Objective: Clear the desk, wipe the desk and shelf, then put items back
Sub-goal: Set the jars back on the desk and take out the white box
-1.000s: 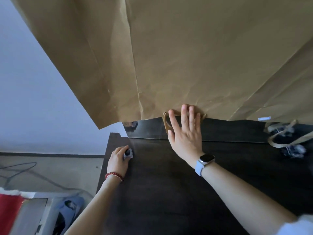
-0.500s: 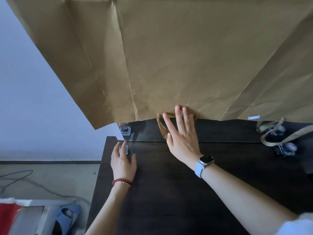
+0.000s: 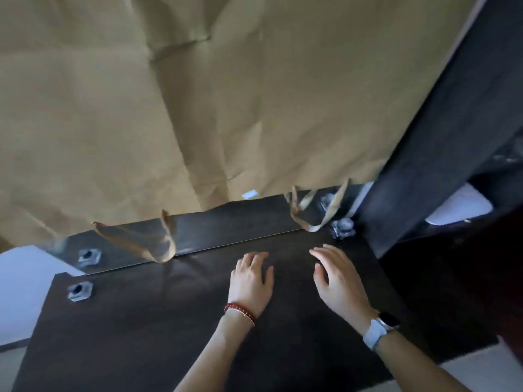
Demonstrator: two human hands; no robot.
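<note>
While nothing is held, the left hand (image 3: 250, 281) and right hand (image 3: 338, 281) are spread flat, fingers relaxed, on the desk (image 3: 141, 335). Bare desk is seen leftward; brown paper (image 3: 198, 108) hangs past the desk's far edge.

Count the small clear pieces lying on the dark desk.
2: one small clear square piece near the dark desk's back-left corner, one at its back-right. The paper may hide more.

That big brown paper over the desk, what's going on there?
A person is at a dark desk. Both hands, the left hand and the right hand, are over the bare desktop with relaxed fingers, holding nothing. The brown paper hangs along the back with two paper handles dangling from its lower edge. A small metal piece sits at the desk's left corner.
</note>
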